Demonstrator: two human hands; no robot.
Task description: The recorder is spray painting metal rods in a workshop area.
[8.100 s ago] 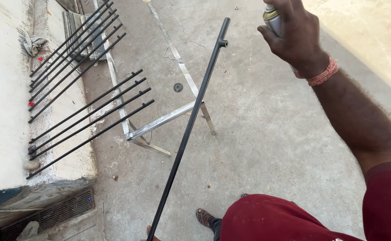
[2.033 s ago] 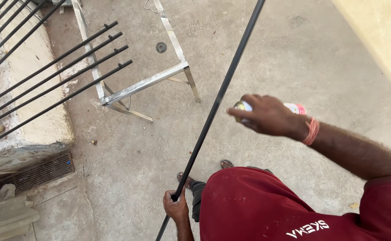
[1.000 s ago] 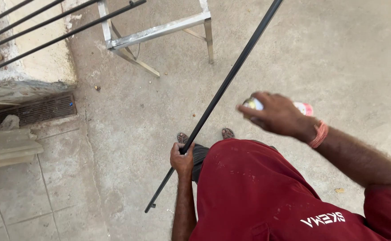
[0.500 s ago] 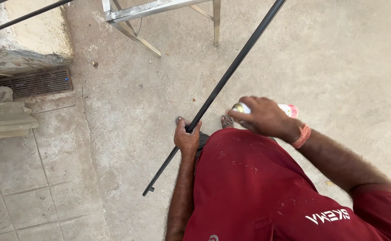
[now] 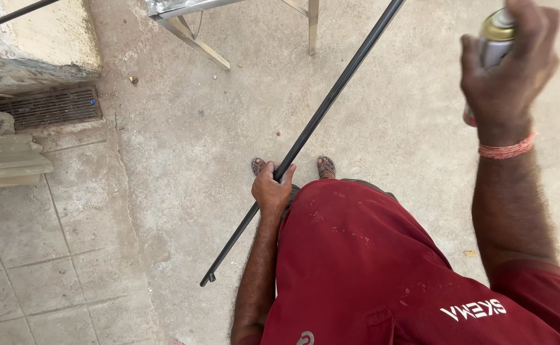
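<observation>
A: How will that black rod (image 5: 321, 108) handle?
B: Long, stiff, probably light; it slants above the concrete floor (image 5: 184, 140). Left hand (image 5: 272, 190), fingers wrapped round it near the lower end.
A: Right hand (image 5: 506, 70)?
B: Clamped on a spray can (image 5: 494, 35), top right.

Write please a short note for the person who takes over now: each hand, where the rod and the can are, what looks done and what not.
Left hand: closed around the long black rod, low down near the waist. The rod slants up and away past the metal stand; its lower end hangs free above the concrete floor.
Right hand: raised, gripping a spray can, one finger over its top. The can is held apart from the rod.
Done: the rod looks black along its visible length.
Left: whether any bare spots remain cannot be told. Another dark rod lies on the ledge.
</observation>
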